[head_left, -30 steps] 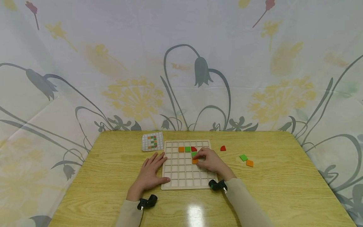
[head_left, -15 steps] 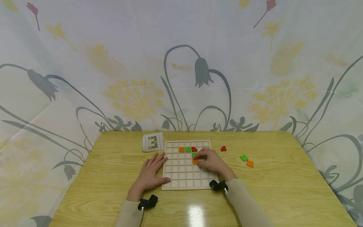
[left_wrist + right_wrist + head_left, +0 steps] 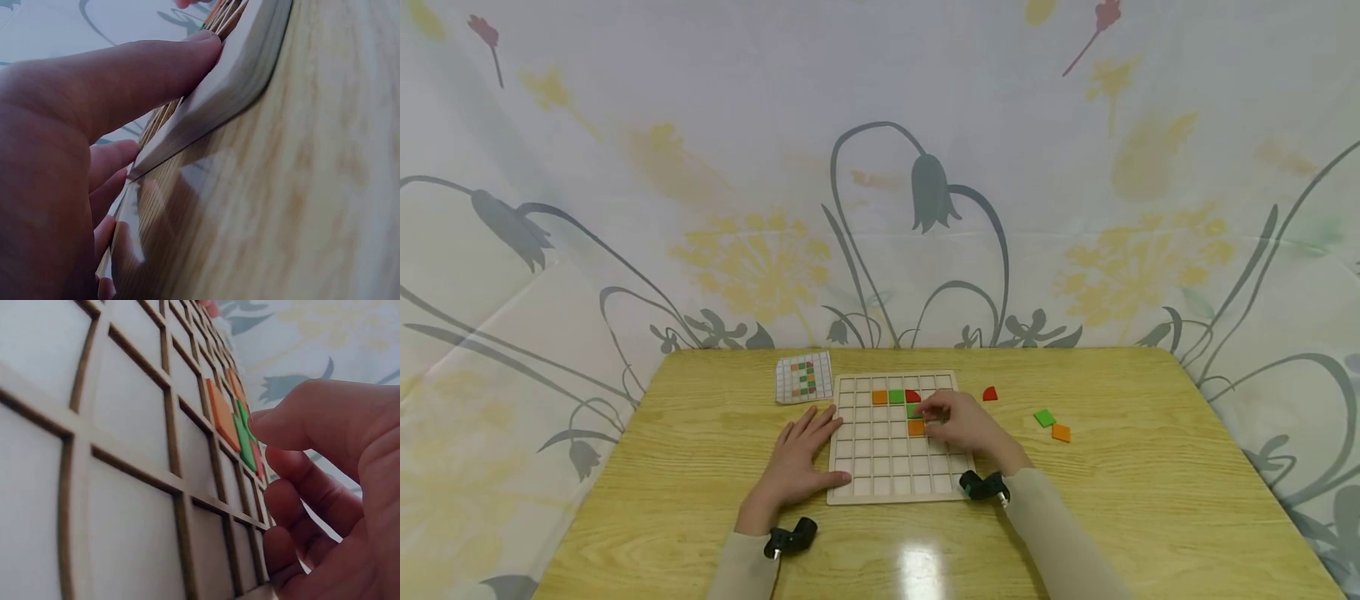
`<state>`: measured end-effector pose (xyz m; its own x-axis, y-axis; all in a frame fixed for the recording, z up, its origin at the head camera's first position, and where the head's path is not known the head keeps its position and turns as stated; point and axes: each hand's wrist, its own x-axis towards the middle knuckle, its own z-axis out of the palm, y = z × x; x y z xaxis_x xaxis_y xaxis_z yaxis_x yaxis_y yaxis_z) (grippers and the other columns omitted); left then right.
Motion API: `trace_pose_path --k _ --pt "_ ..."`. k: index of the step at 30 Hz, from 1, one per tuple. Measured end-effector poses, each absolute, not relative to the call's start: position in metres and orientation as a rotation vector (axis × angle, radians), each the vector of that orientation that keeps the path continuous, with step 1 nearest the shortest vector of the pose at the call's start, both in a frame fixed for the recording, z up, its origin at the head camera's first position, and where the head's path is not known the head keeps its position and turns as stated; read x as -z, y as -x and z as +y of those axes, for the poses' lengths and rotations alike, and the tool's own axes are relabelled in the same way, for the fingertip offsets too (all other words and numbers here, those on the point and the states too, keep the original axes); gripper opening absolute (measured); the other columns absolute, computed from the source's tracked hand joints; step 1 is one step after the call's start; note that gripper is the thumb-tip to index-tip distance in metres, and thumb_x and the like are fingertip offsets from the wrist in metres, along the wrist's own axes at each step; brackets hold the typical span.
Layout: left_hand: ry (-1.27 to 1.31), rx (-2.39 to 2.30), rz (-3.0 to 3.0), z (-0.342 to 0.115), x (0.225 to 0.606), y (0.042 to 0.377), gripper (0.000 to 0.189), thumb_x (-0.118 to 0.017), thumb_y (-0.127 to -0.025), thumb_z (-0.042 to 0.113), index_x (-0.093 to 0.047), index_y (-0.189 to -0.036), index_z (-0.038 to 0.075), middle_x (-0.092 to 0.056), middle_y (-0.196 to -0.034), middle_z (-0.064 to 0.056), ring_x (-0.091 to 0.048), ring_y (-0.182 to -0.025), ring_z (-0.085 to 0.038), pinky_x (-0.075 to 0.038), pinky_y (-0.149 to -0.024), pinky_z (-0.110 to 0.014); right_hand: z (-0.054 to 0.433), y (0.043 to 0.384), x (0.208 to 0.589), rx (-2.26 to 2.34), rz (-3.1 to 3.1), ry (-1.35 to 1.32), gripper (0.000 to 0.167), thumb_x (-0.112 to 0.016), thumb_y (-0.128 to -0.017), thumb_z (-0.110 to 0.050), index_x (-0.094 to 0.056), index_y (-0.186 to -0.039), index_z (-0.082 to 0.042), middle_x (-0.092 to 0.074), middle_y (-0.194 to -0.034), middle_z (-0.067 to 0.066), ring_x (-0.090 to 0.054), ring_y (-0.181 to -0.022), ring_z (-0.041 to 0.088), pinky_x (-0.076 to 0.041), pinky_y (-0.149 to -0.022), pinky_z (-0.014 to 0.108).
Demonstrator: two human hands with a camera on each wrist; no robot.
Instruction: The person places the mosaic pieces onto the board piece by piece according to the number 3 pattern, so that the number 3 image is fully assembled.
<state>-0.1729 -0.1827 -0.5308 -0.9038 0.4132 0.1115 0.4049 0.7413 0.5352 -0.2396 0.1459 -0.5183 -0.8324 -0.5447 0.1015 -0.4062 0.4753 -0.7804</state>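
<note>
A wooden grid board (image 3: 871, 486) lies on the table. Its upper row holds an orange square tile (image 3: 879, 397), a green one (image 3: 897, 397) and a red quarter-circle piece (image 3: 912, 396). Below the red piece come another green tile (image 3: 913, 411) and another orange tile (image 3: 916, 427). My right hand (image 3: 964, 425) hovers just right of these two, fingers loosely bent and thumb apart, with nothing visible between them in the right wrist view. My left hand (image 3: 797, 460) is spread along the board's left side, fingertips at its edge and thumb resting on the lower left corner.
A paper card (image 3: 803, 377) printed with a coloured grid pattern lies beyond the left hand. Right of the board are a loose red quarter-circle (image 3: 990, 393), a green tile (image 3: 1044, 418) and an orange tile (image 3: 1061, 433). A patterned curtain (image 3: 880, 208) hangs behind the table.
My right hand has let go of the lower orange tile and shifted slightly right, leaving that tile in view in its cell. The left hand stays where it was.
</note>
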Motion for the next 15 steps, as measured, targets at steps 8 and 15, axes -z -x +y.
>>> trace_pose_path --k 8,15 --pt "-0.703 -0.906 2.929 -0.183 0.532 0.173 0.088 -0.073 -0.081 0.056 -0.046 -0.151 0.011 -0.030 -0.161 -0.005 -0.017 -0.150 -0.035 -0.010 -0.115 -0.064 0.162 0.234 0.511 1.278 2.592 0.836 0.023 -0.069 -0.090 -0.005 -0.073 -0.113 -0.008 -0.065 -0.102 -0.001 -0.059 -0.089 0.014 -0.052 -0.078 0.033" --pt "-0.677 -0.883 2.903 -0.183 0.529 0.172 0.088 -0.072 -0.081 0.057 -0.044 -0.152 0.012 -0.027 -0.163 -0.003 -0.013 -0.151 -0.033 -0.007 -0.116 -0.063 0.190 0.229 0.508 1.259 2.627 0.790 0.021 -0.068 -0.091 -0.005 -0.073 -0.112 -0.006 -0.065 -0.097 -0.002 -0.059 -0.086 0.014 -0.053 -0.078 0.033"
